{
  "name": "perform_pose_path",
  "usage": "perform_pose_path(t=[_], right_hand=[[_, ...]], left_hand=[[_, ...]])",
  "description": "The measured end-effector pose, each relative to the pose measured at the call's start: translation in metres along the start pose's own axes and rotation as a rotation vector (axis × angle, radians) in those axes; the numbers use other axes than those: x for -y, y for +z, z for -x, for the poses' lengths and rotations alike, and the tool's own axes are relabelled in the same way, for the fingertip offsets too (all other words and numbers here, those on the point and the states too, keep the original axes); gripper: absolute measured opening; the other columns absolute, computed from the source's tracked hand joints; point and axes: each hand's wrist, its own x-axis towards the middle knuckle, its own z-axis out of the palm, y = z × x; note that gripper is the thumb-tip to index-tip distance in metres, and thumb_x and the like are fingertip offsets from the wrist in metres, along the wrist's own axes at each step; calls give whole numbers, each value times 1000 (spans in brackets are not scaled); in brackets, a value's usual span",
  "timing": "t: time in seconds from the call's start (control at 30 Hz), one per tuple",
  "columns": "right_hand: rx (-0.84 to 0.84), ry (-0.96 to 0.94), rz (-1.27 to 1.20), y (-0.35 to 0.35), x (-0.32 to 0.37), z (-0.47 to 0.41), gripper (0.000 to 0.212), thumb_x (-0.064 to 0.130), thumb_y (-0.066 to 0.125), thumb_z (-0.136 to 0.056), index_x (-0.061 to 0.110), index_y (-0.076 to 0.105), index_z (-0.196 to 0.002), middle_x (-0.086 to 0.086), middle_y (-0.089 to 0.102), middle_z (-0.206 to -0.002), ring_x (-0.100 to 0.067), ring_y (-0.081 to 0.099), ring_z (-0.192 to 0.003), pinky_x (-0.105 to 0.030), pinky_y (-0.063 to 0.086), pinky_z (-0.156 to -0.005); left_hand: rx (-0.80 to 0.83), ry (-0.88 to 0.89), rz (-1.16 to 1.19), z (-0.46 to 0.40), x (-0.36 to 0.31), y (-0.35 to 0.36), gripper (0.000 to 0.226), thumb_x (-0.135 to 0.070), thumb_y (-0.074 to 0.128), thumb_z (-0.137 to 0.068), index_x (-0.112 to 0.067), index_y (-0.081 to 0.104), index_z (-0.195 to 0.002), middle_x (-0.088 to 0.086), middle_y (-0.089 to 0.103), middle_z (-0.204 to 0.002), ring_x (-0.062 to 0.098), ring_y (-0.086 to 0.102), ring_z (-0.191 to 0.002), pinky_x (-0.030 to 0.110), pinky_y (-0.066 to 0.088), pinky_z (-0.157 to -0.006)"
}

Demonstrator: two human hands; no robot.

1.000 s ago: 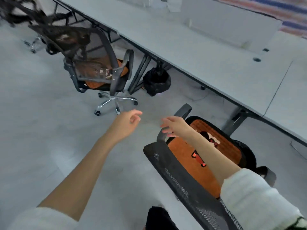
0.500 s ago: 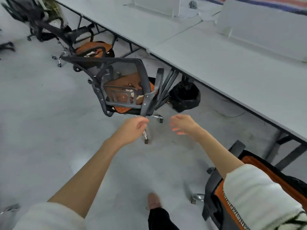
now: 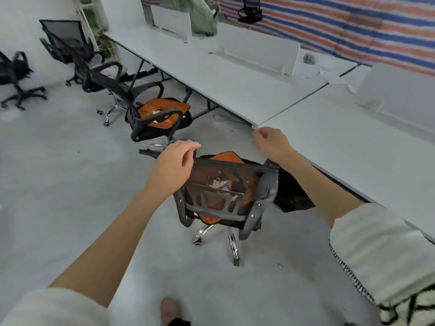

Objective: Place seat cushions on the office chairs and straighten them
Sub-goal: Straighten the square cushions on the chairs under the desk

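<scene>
Cushion (image 3: 227,157) lies on the chair (image 3: 226,198) seat, just beyond and below both hands: left hand (image 3: 173,164) curled at backrest's top corner, nearer; right hand (image 3: 270,142) loosely curled, empty, above.

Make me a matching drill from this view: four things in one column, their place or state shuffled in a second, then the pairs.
Things:
1. left hand
2. right hand
3. near cushion
4. far cushion

Places or states:
A. on the chair farther along the desk
B. at the near chair's top left corner
C. seen through the near chair's mesh back
D. loosely curled above the near chair's right side, by the desk edge

Pairs: 1-B, 2-D, 3-C, 4-A
</scene>
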Motion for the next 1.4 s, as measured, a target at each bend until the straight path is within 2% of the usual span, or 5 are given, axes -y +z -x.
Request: perform_pose_path(t=[0.17, 0.3, 0.47, 0.8, 1.4], right_hand=[[216, 44, 75, 67, 63, -82, 43, 24, 37, -98, -14, 56, -107, -34, 57, -113, -24, 46, -76, -35, 46, -67], [287, 158, 93, 119, 95, -138, 39, 29, 37, -99, -1, 56, -83, -19, 54, -82, -24, 47, -74, -28, 43, -62], [367, 262, 112, 161, 119, -198, 22, 31, 36, -99, 16, 52, -101, -5, 57, -106, -23, 62, -99, -25, 49, -67], [270, 479, 4, 231, 113, -327, 40, 30, 36, -101, 7, 49, -130, -11, 58, -125, -26, 59, -111, -40, 50, -95], [-129, 1053, -427, 334, -1, -397, 36, 27, 40, -99, 2, 60, -116, -17, 65, -107, -30, 62, -91, -40, 51, -82]], left_hand=[[229, -23, -32, -84, 98, -40, 31, -17, 39, -99, -14, 56, -124, 5, 59, -125, 19, 56, -114, 24, 40, -91], [481, -35, -83, -142, 173, -63, 32, -21, 39, -99, -22, 53, -127, 2, 58, -127, 16, 55, -113, 26, 43, -90], [596, -52, -76, -205, 244, -64, 31, -25, 40, -99, -25, 52, -128, 2, 58, -125, 18, 55, -112, 32, 46, -93], [775, 40, -34, -324, 341, -18, 32, -23, 41, -99, -20, 53, -128, 4, 57, -130, 18, 54, -118, 29, 42, -96], [1240, 237, -65, -457, 420, 168, 32, -16, 39, -97, -13, 58, -123, 3, 60, -128, 20, 56, -114, 24, 37, -94]])
